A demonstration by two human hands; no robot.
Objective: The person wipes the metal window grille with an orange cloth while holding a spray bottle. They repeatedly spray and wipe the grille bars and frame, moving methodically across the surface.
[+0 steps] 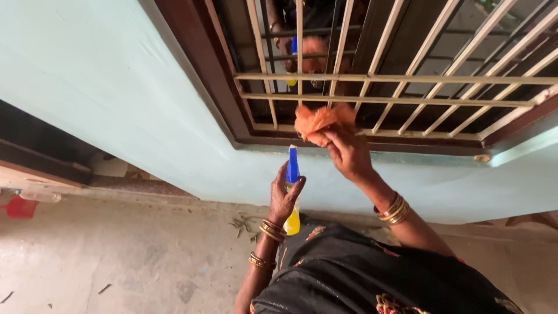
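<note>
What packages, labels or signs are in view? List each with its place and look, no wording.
Spray bottle: held upright in the left hand, below the window grille; slim, blue nozzle, yellow liquid at the bottom.
Its reflection in the window glass: blue and yellow, behind the bars.
No labels, signs or screens can be made out.

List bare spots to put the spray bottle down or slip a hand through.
Free: grey concrete floor left of the left hand, below the pale green wall. Gaps between the cream window bars right of the right hand. Crowded: bars around the orange cloth.
</note>
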